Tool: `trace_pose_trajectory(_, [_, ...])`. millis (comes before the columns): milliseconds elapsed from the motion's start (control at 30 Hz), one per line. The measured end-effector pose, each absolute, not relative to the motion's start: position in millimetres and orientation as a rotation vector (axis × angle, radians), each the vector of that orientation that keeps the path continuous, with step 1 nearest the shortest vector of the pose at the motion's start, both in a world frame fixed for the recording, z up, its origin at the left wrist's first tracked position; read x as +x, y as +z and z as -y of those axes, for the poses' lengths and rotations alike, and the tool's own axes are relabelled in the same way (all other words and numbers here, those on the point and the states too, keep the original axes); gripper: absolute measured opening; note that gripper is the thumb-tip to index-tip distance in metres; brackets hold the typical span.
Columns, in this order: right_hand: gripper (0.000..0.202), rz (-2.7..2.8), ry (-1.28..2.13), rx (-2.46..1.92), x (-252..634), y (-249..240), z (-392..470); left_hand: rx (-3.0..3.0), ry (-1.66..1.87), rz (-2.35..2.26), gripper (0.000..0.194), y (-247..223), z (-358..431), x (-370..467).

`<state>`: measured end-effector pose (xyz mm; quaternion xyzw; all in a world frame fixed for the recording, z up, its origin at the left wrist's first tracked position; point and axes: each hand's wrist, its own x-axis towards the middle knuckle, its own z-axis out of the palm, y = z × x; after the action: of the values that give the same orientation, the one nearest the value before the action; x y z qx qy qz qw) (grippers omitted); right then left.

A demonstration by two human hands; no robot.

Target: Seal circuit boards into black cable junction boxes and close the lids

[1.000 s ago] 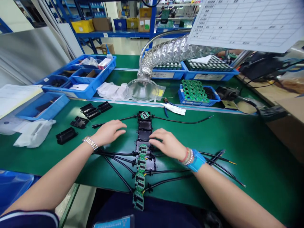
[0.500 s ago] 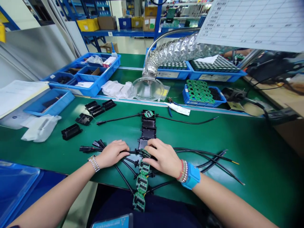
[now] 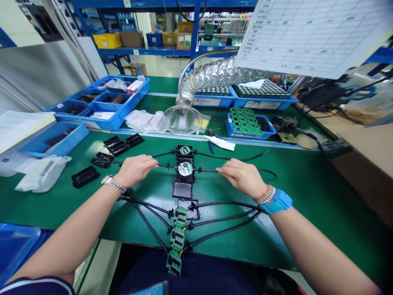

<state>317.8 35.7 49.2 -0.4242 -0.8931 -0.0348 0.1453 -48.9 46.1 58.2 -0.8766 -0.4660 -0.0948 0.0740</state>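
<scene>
At the far left of the frame, papers [image 3: 23, 127] lie above a white bag [image 3: 46, 174], with a blue bin [image 3: 58, 139] just beside. Black shells [image 3: 85, 176] are scattered to the right of these on the green bench [image 3: 147, 223], below a divided tray [image 3: 115, 116] at the upper left. Left of centre, the left cable [image 3: 163, 165] is pinched by the left hand [image 3: 138, 170] — its grip closed.

Near the centre, a round board [image 3: 185, 169] is suspended or laid over the second case [image 3: 181, 178] of a black column; whether they touch cannot be told. Another board [image 3: 184, 150] is seen on the case above, and three green boards [image 3: 177, 239] with cables are strung out at the lower centre. A clear funnel [image 3: 182, 119] is set above the column, with pliers [image 3: 211, 143] to its right.

Right of centre, the right cable [image 3: 208, 170] is pinched by the right hand [image 3: 242, 178] — grip closed too. Above that hand, a board stack [image 3: 245, 121] is held in a small blue box [image 3: 239, 134].
</scene>
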Motion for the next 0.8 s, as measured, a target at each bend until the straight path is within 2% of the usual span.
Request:
trace_pose_trajectory(133, [0.036, 2.598, -0.306, -1.374, 307, 31, -68, -2.587, -0.196, 1.504, 0.032, 38, -82, -42])
trace_pose_trajectory(400, [0.03, 2.62, -0.231, -1.483, 297, -1, -86, -2.595, -0.117, 1.583, 0.03, 5, -101, -37])
trace_pose_trajectory(633, [0.027, 2.566, -0.177, -1.52, 336, -11, -81, -2.574, -0.083, 1.562, 0.032, 2, -94, -38])
trace_pose_trajectory(800, [0.025, 2.484, -0.259, -1.582, 366, -16, -79, -2.569, -0.064, 1.583, 0.029, 2, -95, -38])
